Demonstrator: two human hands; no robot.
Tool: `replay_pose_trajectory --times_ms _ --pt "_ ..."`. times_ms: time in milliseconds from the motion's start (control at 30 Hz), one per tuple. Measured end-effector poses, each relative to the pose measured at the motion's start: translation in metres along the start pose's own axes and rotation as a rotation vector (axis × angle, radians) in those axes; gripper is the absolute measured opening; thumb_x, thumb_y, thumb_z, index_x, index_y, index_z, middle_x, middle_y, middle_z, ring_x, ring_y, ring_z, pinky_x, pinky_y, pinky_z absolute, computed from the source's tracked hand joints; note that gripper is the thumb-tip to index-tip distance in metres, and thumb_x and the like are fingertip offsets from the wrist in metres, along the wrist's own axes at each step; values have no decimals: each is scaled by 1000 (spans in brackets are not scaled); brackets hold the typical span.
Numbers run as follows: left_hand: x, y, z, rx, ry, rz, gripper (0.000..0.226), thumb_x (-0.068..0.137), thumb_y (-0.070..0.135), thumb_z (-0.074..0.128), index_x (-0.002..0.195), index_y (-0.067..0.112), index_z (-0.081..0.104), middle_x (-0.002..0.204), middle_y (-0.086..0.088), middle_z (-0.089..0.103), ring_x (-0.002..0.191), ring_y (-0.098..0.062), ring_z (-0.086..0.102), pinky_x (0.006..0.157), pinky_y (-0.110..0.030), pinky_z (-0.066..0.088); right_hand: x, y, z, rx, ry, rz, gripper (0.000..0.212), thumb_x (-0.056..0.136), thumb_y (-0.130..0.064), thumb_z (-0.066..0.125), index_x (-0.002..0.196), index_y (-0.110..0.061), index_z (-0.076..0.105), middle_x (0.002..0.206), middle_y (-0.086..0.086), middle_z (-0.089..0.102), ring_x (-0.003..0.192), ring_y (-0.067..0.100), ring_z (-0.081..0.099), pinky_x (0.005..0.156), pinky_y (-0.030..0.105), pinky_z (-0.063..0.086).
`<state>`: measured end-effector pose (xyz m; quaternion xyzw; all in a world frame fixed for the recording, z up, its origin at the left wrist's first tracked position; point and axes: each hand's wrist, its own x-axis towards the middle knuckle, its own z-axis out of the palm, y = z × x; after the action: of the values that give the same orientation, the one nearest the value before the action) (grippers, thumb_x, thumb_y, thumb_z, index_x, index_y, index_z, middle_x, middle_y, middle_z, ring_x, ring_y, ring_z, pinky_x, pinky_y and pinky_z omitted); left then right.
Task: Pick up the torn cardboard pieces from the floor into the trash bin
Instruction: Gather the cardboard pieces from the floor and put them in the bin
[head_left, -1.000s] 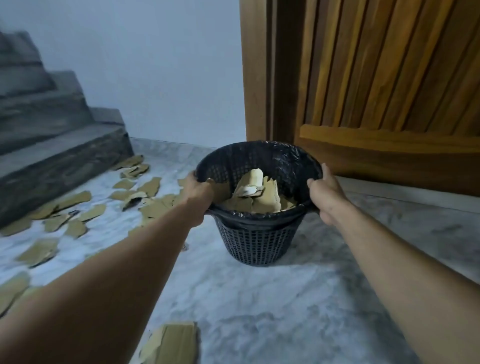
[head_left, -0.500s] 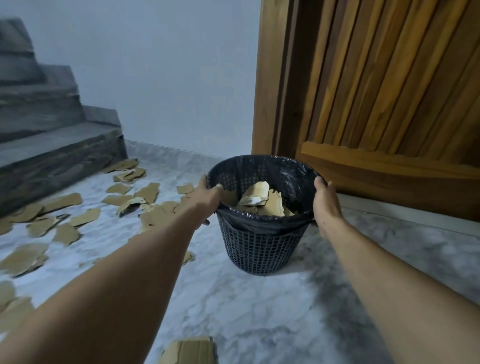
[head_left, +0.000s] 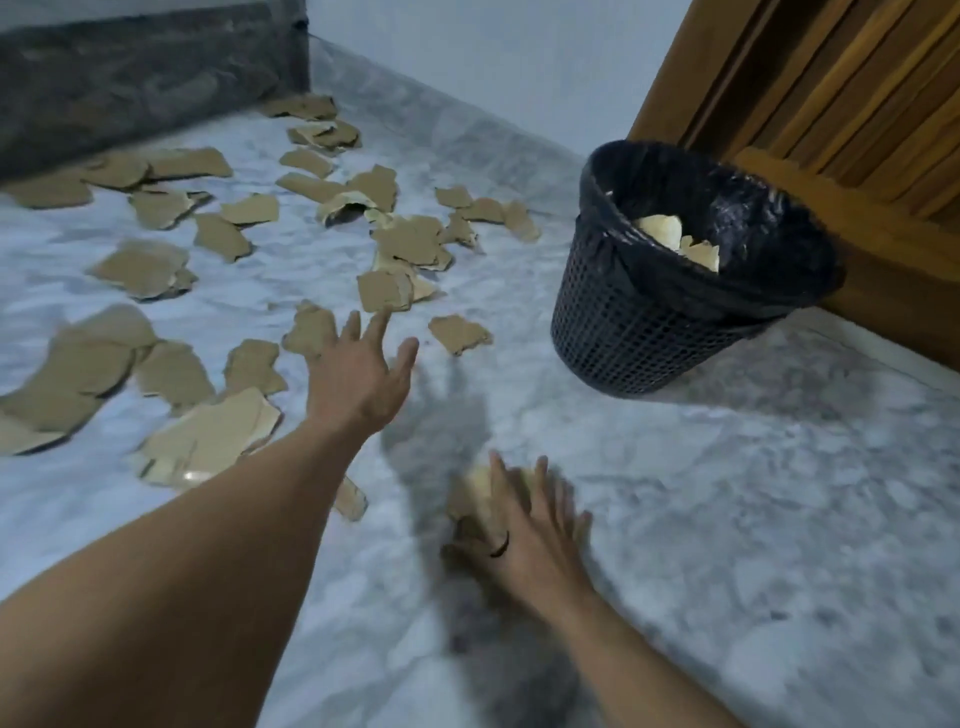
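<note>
Several torn brown cardboard pieces (head_left: 395, 239) lie scattered over the marble floor on the left and centre. The black mesh trash bin (head_left: 623, 332), lined with a black bag, stands at the upper right against the wooden door and holds cardboard scraps (head_left: 660, 228). My left hand (head_left: 358, 374) is stretched out over the floor with fingers spread, its tips near a piece (head_left: 311, 330). My right hand (head_left: 530, 530) is blurred, fingers apart, lying over a cardboard piece (head_left: 475, 493) on the floor in front of the bin.
A dark stone stair step (head_left: 130, 83) runs along the upper left. A wooden door (head_left: 831, 93) stands behind the bin. A pale wall (head_left: 493, 62) closes the back. Bare marble floor (head_left: 753, 545) spreads to the right.
Both hands have let go of the bin's rim and dropped toward the floor. The bin stands by the door, and the view has swung down and left over the scattered pieces.
</note>
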<state>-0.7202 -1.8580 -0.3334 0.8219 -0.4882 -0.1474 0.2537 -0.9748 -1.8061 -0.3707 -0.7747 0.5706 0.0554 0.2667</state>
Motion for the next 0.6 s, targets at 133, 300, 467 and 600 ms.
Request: replay_pose_trajectory --times_ms 133,300,467,600 --pt "-43 -84 -5 231 -23 -157 94 82 92 22 160 43 4 171 -14 -3 153 -45 -18 115 -75 -4 18 -35 35 -182 47 28 117 58 -106 29 146 -56 -31 164 14 -32 149 42 -28 112 72 -15" --pt "-88 -128 -2 342 -154 -81 116 64 106 12 160 44 -6 170 -10 -13 153 -42 -20 118 -68 -12 77 -82 37 -229 100 -71 97 73 -98 23 153 -56 -11 168 12 -19 153 39 -18 117 68 -8" --pt "-44 -143 -1 351 -52 -135 91 88 86 13 162 36 0 171 -9 -1 156 -40 -4 121 -64 -1 132 -120 32 -187 145 -154 71 97 -74 26 159 -48 2 170 13 -11 154 37 -13 121 63 -4" --pt "-12 -151 3 246 2 -113 73 100 67 11 163 30 2 171 -11 4 156 -38 -4 122 -62 1 171 -145 17 -213 119 -261 73 99 -71 20 159 -44 -13 170 8 -11 155 32 -14 119 66 -5"
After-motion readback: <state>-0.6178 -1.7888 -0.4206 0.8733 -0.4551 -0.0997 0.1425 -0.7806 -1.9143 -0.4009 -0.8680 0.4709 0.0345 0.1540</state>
